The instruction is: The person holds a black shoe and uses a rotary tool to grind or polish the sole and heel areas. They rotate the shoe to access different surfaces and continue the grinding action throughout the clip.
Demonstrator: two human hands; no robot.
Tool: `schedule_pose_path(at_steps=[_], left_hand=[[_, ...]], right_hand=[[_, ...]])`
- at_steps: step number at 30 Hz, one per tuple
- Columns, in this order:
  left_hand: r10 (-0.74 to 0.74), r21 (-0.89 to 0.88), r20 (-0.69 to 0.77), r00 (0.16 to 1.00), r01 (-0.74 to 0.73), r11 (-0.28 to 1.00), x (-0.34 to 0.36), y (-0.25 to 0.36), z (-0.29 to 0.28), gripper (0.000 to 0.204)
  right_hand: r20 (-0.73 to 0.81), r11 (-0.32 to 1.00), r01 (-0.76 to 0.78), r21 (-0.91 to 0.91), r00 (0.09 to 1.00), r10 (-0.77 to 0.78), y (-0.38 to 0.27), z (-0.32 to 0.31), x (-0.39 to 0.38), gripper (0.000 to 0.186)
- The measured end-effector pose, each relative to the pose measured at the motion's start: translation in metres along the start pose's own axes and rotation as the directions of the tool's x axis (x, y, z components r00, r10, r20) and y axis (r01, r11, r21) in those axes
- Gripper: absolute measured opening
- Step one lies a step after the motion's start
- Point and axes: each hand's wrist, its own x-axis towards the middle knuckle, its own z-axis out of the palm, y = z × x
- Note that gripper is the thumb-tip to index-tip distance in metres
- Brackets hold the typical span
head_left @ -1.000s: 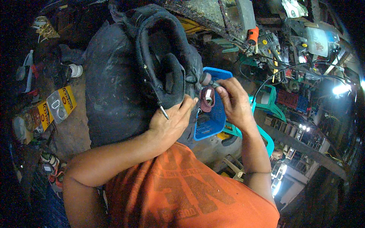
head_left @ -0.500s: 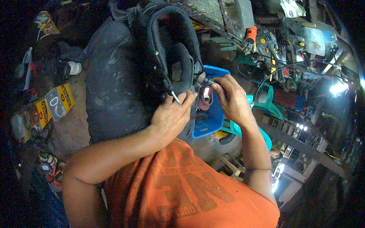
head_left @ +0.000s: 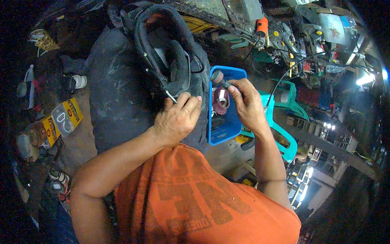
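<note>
A black shoe (head_left: 162,44) with a padded collar and an orange patch of lining rests on my dark-clothed lap. My left hand (head_left: 176,116) is closed at the shoe's near edge, where a thin shiny metal piece (head_left: 170,96) shows by the fingertips. Whether that piece is a tool or part of the shoe I cannot tell. My right hand (head_left: 248,103) pinches a short dark tool (head_left: 224,83) with a rounded, greyish-pink end, held over the blue basket (head_left: 229,140). Inside the basket sits a maroon container (head_left: 219,106) with a round opening, beside the tool.
A teal plastic chair (head_left: 286,140) stands to the right of the basket. Farther right are cluttered tools, cables and an orange cylinder (head_left: 262,27). On the left floor lie yellow packages (head_left: 63,118), a white shoe (head_left: 80,81) and other footwear (head_left: 59,181).
The shoe and my left hand have shifted left in view. My right hand and the dark tool have come away from the shoe's side, so the tool's round end now shows over the basket.
</note>
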Motion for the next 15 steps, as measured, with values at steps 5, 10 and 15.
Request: schedule_pose_path(at_steps=[5,10,15], left_hand=[[0.034,0.018,-0.067,0.997,-0.032,0.999,0.002,-0.004,0.003,0.043],[0.034,0.019,-0.112,0.993,-0.032,0.999,0.002,-0.005,0.005,0.041],[0.030,-0.006,-0.119,0.992,-0.031,0.999,0.001,-0.006,0.006,0.040]], right_hand=[[0.040,0.989,0.094,-0.113,0.995,-0.090,-0.005,0.001,0.002,0.021],[0.058,0.985,0.154,-0.072,0.987,-0.150,0.001,-0.003,0.010,0.021],[0.120,0.974,-0.081,0.212,0.991,0.056,0.022,0.016,0.010,0.023]])
